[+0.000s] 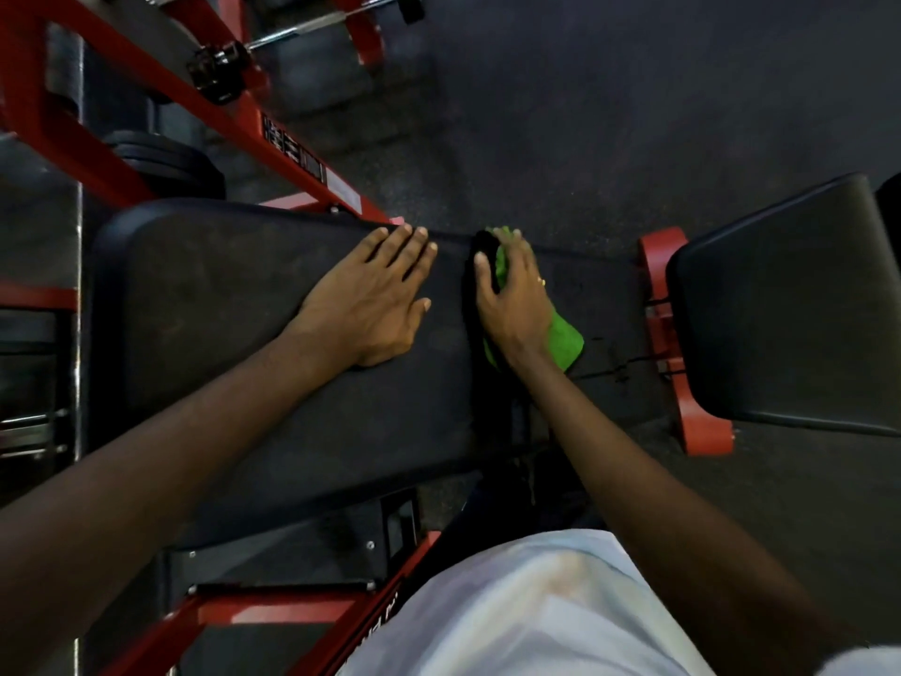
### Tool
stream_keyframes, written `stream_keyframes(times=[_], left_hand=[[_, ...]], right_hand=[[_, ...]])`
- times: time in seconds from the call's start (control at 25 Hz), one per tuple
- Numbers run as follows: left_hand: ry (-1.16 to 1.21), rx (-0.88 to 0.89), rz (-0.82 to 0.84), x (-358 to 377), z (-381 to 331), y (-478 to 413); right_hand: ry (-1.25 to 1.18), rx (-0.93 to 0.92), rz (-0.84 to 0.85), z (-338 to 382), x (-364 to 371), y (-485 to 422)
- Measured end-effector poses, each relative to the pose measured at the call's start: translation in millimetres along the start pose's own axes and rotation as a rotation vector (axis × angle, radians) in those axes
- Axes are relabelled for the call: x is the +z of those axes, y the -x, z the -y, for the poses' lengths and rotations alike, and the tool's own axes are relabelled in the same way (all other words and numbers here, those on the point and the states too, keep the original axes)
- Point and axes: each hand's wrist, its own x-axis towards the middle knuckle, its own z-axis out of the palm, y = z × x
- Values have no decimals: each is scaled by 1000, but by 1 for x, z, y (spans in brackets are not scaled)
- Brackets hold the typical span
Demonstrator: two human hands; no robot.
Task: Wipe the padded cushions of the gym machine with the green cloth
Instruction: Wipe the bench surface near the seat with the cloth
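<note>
- Wiping looks under way on the long cushion (219, 295); the person leans over it from the near side, both arms stretched out across it.
- Right hand (512, 304) clamped on the green cloth (565, 341); fingers curled over the bunched fabric, thumb out to the left; cloth pressed on the cushion toward its right end, a flap showing beside the wrist.
- Left hand (375, 295) flat and unclenched, palm down on the same cushion just beside the right hand; holds nothing; probably bracing.
- Dark band crosses the cushion between the hands; seam or gap, cannot tell.
- Second cushion (780, 304) sits further right, beyond the red bracket (668, 285); no hand or cloth on it.
- Doing this step well, as I judge it: open the cloth out flatter, since a bunched wad cleans only a narrow strip; run overlapping strokes along the cushion's length; carry each one over the far edge where the fingertips reach.
- Shift the bracing hand on, or the patch under it gets missed; work the cloth into the dark band; the second cushion seems to be still to come.
</note>
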Motion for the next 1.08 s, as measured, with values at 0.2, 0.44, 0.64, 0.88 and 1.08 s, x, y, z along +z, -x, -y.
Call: stream_keyframes(times=[0.2,0.44,0.64,0.88,1.08], left_hand=[[13,-7,-4,-2,0,-1],[32,1,7,-1,0,-2],[58,-7,5,-2,-1,-3],[52,-15,29,-2,-2,-3],[50,-12,17,0,-2,-1]], right_hand=[[-30,-124,42,34,11,-16],[-53,51,-39,-16,-3,-12],[15,-129,0,14,4,-13],[-6,-119,-3,-3,1,-34],[1,-33,-16,-7,-6,-21]])
